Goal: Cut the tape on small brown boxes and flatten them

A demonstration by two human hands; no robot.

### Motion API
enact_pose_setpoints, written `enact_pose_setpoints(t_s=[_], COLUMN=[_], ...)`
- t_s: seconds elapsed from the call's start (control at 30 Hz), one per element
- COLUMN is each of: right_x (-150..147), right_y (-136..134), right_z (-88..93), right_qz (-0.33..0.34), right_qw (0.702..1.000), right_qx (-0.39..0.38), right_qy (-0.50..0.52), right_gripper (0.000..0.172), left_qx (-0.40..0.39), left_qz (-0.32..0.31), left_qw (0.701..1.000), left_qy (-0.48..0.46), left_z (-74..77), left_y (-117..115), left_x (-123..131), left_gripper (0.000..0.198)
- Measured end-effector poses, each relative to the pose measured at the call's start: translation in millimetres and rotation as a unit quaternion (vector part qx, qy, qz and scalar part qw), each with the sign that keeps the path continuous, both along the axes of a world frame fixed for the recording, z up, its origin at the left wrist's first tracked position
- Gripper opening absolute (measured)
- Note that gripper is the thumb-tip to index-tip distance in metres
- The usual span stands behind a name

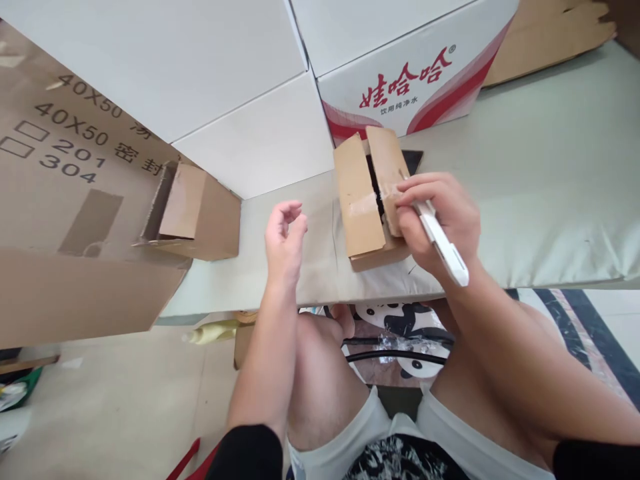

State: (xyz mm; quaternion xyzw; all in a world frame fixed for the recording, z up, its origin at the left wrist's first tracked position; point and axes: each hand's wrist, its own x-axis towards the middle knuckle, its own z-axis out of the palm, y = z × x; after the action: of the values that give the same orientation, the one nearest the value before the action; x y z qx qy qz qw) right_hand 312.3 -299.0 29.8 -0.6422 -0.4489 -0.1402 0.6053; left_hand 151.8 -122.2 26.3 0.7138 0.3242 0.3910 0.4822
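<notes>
A small brown cardboard box (367, 237) lies on the covered table, its two top flaps raised a little with a dark gap between them. Strips of clear tape cling to the flaps. In my right hand (445, 213) is a white utility knife (443, 243), gripped at the box's right flap; its tip is hard to make out there. My left hand (285, 237) hovers to the left of the box, apart from it, fingers loosely curled, thumb separate and nothing in it.
White cartons (260, 133) stand stacked behind, one with red lettering (405, 80). At the left are a large brown carton (75, 220) and a small opened box (215, 213). Flat cardboard (545, 40) rests at the back right. The table's front edge runs just above my knees.
</notes>
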Motion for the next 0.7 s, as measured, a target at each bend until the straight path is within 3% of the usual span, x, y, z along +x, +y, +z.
enact_pose_setpoints(t_s=[0.13,0.27,0.37,0.5,0.6,0.7], right_x=[26,54,65,68,67,66], right_y=[-10,-19,-23,-27,-31,-33], right_z=[-4.8,-29.0,-54.7,-84.7,-96.8,-98.9], right_qz=[-0.073,-0.114,-0.109,-0.078,-0.061,-0.06], right_qw=[0.997,0.984,0.964,0.923,0.902,0.892], right_qx=[-0.01,-0.134,-0.242,-0.375,-0.425,-0.446], right_qy=[-0.006,-0.002,-0.012,-0.033,-0.04,-0.035], right_gripper=[0.013,0.016,0.018,0.019,0.026,0.035], left_qx=[0.103,0.162,0.165,0.203,0.268,0.334], left_qz=[-0.086,-0.168,-0.182,-0.189,-0.235,-0.288], left_qw=[0.99,0.972,0.969,0.961,0.934,0.896], left_qy=[-0.042,-0.02,-0.03,-0.021,0.029,0.045], left_z=[3.3,-3.3,-2.4,15.0,25.9,24.4], left_y=[-13,-19,-19,-28,-42,-51], left_x=[35,37,30,24,27,35], left_gripper=[0.032,0.037,0.038,0.037,0.041,0.034])
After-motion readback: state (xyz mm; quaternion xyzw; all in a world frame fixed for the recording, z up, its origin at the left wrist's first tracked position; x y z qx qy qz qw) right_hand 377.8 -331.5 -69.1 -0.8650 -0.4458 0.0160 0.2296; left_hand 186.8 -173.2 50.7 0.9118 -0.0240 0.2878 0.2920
